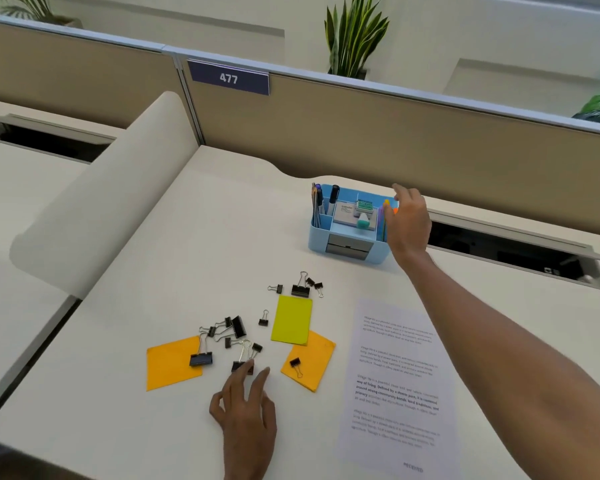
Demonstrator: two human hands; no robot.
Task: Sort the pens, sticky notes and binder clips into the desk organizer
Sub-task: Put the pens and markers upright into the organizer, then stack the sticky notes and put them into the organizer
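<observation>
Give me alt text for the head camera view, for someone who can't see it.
A person's right hand reaches the right side of a blue organizer holding pens, while the left hand touches a binder clip on a white desk. More clips, three sticky notes and a printed sheet lie nearby.

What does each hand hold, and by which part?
Left hand: nothing, fingertips only touch the body of a black metal binder clip. Right hand, at the blue plastic desk organizer: cannot be told.
</observation>
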